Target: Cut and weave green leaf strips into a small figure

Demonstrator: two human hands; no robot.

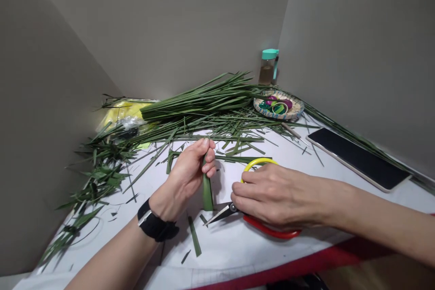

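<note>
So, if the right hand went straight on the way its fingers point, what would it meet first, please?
Probably the green leaf strip that the left hand holds: the right hand, holding the scissors, points across the table at it. Depth is unclear from one view.

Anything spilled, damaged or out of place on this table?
Nothing damaged, but leaf scraps lie scattered across the left side of the table. The left hand holds a leaf strip; the right hand grips the scissors.

A leaf strip stood left of the scissors on the table. Behind them lay a leaf bundle, a tablet rightward.
</note>
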